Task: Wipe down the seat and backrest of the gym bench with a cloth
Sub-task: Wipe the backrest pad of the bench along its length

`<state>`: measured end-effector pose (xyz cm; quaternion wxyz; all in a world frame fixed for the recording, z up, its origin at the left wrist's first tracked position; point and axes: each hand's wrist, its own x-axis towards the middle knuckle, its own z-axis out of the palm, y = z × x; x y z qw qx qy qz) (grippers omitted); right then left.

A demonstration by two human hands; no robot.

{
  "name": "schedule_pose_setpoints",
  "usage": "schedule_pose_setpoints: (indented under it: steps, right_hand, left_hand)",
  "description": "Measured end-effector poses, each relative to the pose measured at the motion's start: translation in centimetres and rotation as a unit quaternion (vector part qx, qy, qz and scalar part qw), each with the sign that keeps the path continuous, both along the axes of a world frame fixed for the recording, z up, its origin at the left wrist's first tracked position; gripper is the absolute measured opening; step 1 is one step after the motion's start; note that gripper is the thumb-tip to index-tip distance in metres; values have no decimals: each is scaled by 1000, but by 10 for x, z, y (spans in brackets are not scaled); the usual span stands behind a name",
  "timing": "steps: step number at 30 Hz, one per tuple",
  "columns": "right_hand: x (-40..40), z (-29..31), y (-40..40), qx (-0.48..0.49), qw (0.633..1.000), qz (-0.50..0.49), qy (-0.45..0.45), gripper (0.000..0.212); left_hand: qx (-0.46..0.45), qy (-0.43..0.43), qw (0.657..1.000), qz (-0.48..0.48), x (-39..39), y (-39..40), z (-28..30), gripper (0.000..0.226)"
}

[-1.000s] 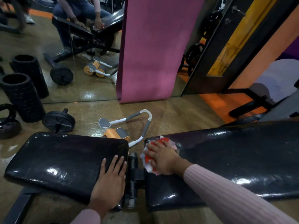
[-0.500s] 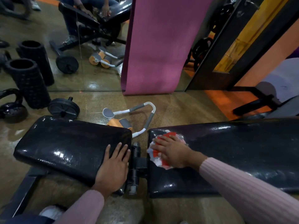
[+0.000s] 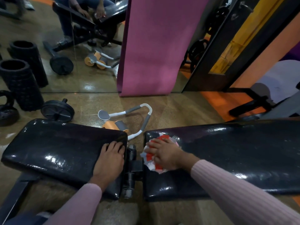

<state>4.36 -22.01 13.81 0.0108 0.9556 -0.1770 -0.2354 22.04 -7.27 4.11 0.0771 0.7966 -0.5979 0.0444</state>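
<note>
Glossy brown floor (image 3: pixel 170 109) runs under a black bench (image 3: pixel 235 151) by a mirror. Right hand (image 3: pixel 167 154) lies flat, fingers spread, pressing a cloth (image 3: pixel 150 157) (red and white) onto the backrest's near end. Left hand (image 3: pixel 110 161) rests open-palmed on the seat (image 3: pixel 61 146), holding nothing.

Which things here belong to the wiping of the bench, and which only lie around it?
For the job:
- cloth, flat under the right hand
- right bench pad, under the cloth
- left bench pad, with the left hand resting on it

Lying about:
- ab roller on the floor
- weight plate
- foam roller
- pink mat standing against the mirror
</note>
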Motion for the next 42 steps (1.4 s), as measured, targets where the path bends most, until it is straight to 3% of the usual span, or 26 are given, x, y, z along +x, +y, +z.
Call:
schedule_pose_setpoints:
  steps: [6, 10, 15, 19, 22, 28, 32, 35, 38, 42]
  right_hand:
    - [16, 4, -36, -64, 990, -122, 7, 53]
    - [23, -13, -13, -64, 995, -79, 9, 54]
    - [-29, 6, -13, -61, 998, -14, -9, 56]
    - [-16, 11, -52, -60, 986, -149, -41, 52]
    - [17, -1, -46, -55, 980, -184, -47, 48]
    - [14, -13, -15, -14, 998, -31, -50, 51]
    - [5, 3, -52, 20, 997, -61, -53, 45]
    - [29, -1, -52, -27, 992, -122, -25, 52]
    - [32, -18, -21, -64, 995, -72, -30, 53]
    - [-18, -8, -6, -20, 999, -11, -44, 54]
  left_hand:
    - [3, -6, 1000, 2, -2, 2, -1, 36]
    - [1, 5, 1000, 11, -2, -1, 2, 35]
    - [2, 2, 1000, 14, -3, -1, -1, 35]
    - [-8, -9, 1000, 15, -3, -1, -3, 35]
    - [-6, -14, 1000, 21, -3, -3, -4, 36]
    - [-16, -11, 1000, 24, -2, -1, -3, 35]
    - [-20, -22, 999, 20, -4, 0, -2, 35]
    - [-21, -29, 999, 22, -4, -1, 0, 36]
    - [-22, -26, 999, 20, -4, -2, 1, 36]
    - [-25, -21, 999, 21, -4, -1, -1, 37]
